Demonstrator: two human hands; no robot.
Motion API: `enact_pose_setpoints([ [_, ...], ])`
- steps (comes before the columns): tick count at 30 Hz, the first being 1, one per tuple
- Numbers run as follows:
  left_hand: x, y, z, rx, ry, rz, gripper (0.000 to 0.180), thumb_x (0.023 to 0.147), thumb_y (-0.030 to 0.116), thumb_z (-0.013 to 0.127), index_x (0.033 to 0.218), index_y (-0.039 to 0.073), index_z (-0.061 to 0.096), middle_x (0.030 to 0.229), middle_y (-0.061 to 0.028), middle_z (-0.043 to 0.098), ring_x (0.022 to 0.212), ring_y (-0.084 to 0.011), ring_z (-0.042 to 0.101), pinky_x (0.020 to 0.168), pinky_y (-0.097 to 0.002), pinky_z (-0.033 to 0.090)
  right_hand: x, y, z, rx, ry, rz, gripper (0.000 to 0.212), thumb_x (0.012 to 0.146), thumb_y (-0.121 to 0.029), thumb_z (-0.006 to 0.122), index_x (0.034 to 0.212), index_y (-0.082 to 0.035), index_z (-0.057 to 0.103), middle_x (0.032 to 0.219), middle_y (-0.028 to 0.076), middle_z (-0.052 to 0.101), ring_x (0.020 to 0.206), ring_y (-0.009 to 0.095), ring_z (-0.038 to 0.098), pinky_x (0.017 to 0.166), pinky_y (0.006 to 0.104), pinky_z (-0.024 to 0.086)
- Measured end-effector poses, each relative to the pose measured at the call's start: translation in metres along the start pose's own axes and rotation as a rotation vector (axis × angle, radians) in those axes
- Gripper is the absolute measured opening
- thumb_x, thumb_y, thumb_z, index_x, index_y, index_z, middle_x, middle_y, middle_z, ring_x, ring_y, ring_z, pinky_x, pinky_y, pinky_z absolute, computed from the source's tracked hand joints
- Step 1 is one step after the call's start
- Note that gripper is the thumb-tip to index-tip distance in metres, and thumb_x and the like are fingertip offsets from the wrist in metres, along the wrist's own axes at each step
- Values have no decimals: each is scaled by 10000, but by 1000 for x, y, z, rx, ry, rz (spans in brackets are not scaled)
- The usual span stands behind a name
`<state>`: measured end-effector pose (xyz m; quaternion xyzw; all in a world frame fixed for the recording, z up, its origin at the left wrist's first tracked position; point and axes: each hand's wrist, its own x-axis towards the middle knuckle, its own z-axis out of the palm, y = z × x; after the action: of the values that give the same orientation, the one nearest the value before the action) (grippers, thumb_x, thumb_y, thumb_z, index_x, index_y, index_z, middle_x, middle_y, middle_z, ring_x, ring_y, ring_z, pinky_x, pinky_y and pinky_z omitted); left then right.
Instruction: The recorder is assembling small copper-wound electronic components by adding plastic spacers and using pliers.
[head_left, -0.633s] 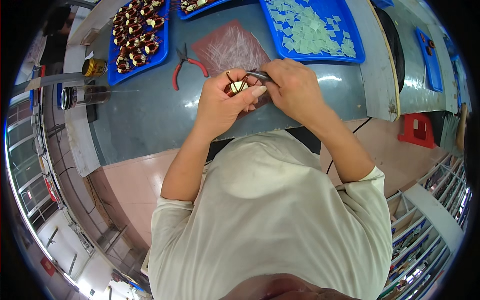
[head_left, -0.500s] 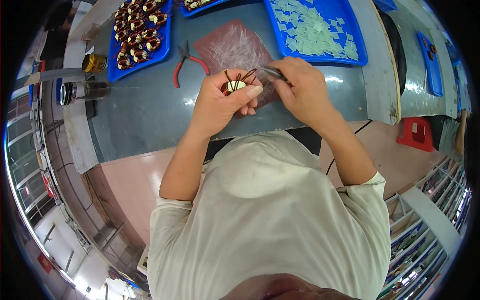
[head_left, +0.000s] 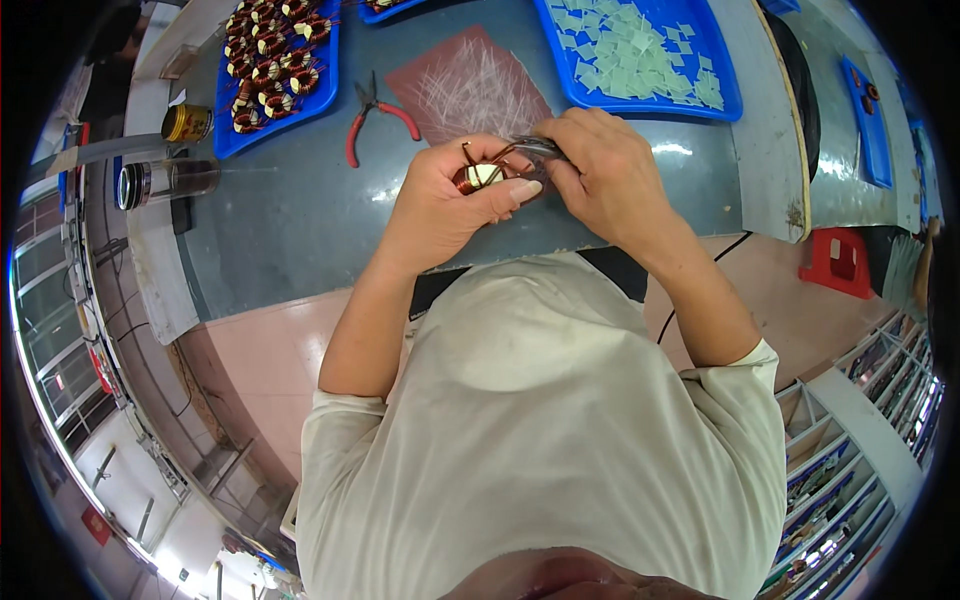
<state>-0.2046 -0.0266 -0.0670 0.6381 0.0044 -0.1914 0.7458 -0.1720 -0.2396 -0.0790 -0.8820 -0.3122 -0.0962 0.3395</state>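
Observation:
My left hand [head_left: 440, 205] is closed around a copper-wound ring coil [head_left: 464, 182] with a pale yellow-white insert [head_left: 485, 175]. Dark wire ends stick up from it, and my thumb presses along its near side. In my right hand [head_left: 612, 175] is a pair of grey metal pliers [head_left: 540, 147], their handles hidden in the palm. The jaws point left and meet a bent wire end above the coil; whether they grip it I cannot tell. Beyond my hands, a reddish-brown mat [head_left: 408, 88] bears many thin, pale strands.
Red-handled pliers [head_left: 355, 138] lie left of the mat. A blue tray [head_left: 325, 98] of finished-looking coils sits far left; another blue tray [head_left: 728, 60] holds pale green squares. A clear jar [head_left: 185, 178] and a yellow tin [head_left: 188, 123] stand at the left edge. A red stool [head_left: 838, 265] is at right.
My left hand and the coil have shifted slightly right, toward the pliers. The coil has turned a little, and the plier jaws now reach the wire end.

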Motion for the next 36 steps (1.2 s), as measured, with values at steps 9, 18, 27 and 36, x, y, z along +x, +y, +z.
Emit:
enact_pose_setpoints([
  [9,3,-4,-1,416,-18,252,226,856,127,826,997,0,702,768,7,649,677,-68,545,624,-248,462,-5,-6,1,189,-96,137,150,827,-61,720,970,-20,703,883,164,703,842,382,669,734,460,524],
  [18,-1,-4,-2,339,28,209,200,856,104,808,995,0,709,808,14,664,685,-64,548,635,-238,458,0,-9,-1,207,-137,205,150,875,-87,693,1007,-19,716,908,173,704,869,385,667,756,475,520],
  [27,-4,-9,-16,-92,-112,63,211,892,68,759,1077,-21,709,924,-52,714,692,-107,678,587,-226,531,-5,8,2,-39,-12,-14,314,770,-57,760,1077,-61,692,969,92,673,913,313,633,815,428,494],
  [36,1,-12,-17,-189,-245,48,185,916,75,723,1061,-37,704,872,-63,702,655,-117,677,563,-228,513,-4,5,0,-77,31,-126,382,721,-65,788,1089,-74,687,993,80,663,924,286,629,817,416,485],
])
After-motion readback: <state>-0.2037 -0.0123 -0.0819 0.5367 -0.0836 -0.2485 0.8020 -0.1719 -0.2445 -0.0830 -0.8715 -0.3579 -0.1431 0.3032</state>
